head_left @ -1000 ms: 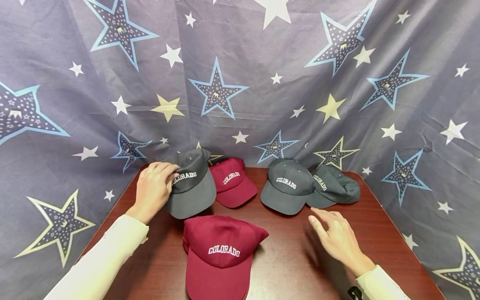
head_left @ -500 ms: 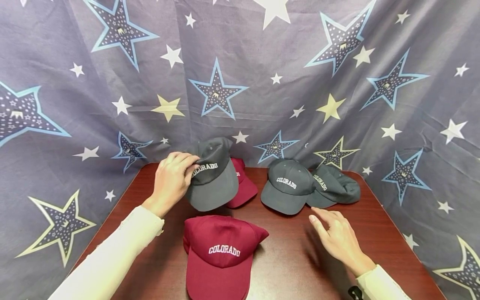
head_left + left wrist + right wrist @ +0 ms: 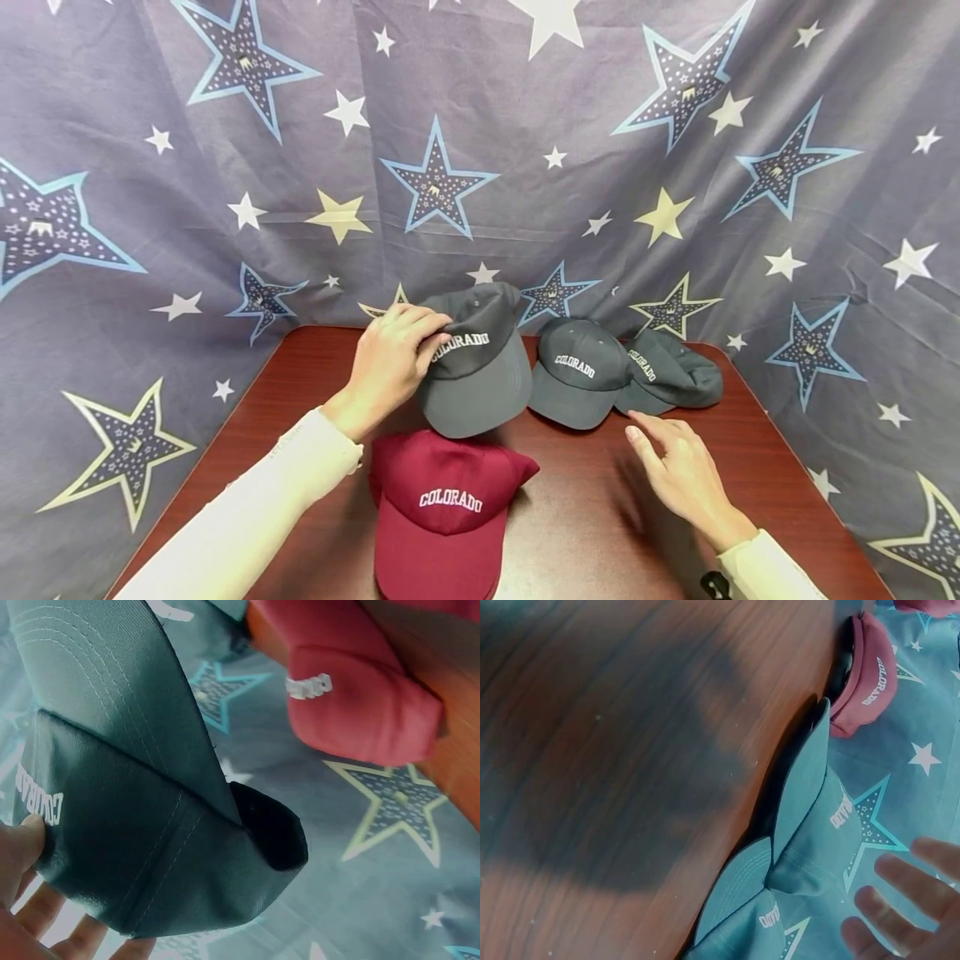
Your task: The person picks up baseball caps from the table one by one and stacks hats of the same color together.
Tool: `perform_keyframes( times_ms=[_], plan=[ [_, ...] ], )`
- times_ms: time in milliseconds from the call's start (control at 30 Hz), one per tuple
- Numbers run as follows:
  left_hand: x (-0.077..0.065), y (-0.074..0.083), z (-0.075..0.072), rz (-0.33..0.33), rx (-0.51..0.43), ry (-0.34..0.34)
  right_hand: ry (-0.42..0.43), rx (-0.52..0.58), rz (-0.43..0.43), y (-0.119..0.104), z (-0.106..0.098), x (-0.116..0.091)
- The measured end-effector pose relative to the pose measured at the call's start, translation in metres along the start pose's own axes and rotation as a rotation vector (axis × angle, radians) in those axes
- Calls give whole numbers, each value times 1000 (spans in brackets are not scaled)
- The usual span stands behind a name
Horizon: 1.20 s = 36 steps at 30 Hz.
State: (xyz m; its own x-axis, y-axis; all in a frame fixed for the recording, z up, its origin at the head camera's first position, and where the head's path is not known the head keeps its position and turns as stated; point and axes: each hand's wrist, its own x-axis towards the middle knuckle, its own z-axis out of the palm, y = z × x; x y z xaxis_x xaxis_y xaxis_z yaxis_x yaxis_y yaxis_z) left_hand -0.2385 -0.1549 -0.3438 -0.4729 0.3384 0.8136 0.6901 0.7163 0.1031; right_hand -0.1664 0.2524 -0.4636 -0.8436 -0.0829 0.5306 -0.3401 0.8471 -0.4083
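My left hand (image 3: 393, 367) pinches the crown of a dark grey baseball cap (image 3: 480, 387) lettered COLORADO, thumb on the front and fingers behind. The left wrist view shows that grey cap (image 3: 142, 802) tilted, its hollow underside partly visible. In the head view it overlaps the back of a maroon cap (image 3: 442, 542) at the front. My right hand (image 3: 686, 471) hovers with fingers extended, holding nothing, just in front of two dark caps: a grey one (image 3: 577, 371) and a slumped one (image 3: 671, 371). A rear maroon cap (image 3: 870, 682) is hidden in the head view.
All this is on a reddish-brown wooden table (image 3: 577, 517). A grey curtain (image 3: 480, 83) printed with stars hangs right behind the table's back edge. The two right-hand dark caps overlap each other.
My left hand has carried the grey cap rightward from the left side, past and in front of the rear maroon cap, now close to the right-hand grey cap. The right hand has stayed nearly still.
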Motion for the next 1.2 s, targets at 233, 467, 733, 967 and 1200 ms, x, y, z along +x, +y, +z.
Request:
perform_keyframes(
  times_ms=[233,467,733,967,1200],
  plan=[
    [11,28,2,66,-13,-6,9,9,16,1,-5,1],
    [16,50,9,103,-18,-35,18,14,27,3,-10,3],
    [20,76,16,139,-27,-78,34,20,34,5,-16,4],
    [19,96,22,196,5,-85,44,13,42,6,-19,5],
    [19,114,30,245,40,-87,73,17,44,7,-26,8]
  ],
)
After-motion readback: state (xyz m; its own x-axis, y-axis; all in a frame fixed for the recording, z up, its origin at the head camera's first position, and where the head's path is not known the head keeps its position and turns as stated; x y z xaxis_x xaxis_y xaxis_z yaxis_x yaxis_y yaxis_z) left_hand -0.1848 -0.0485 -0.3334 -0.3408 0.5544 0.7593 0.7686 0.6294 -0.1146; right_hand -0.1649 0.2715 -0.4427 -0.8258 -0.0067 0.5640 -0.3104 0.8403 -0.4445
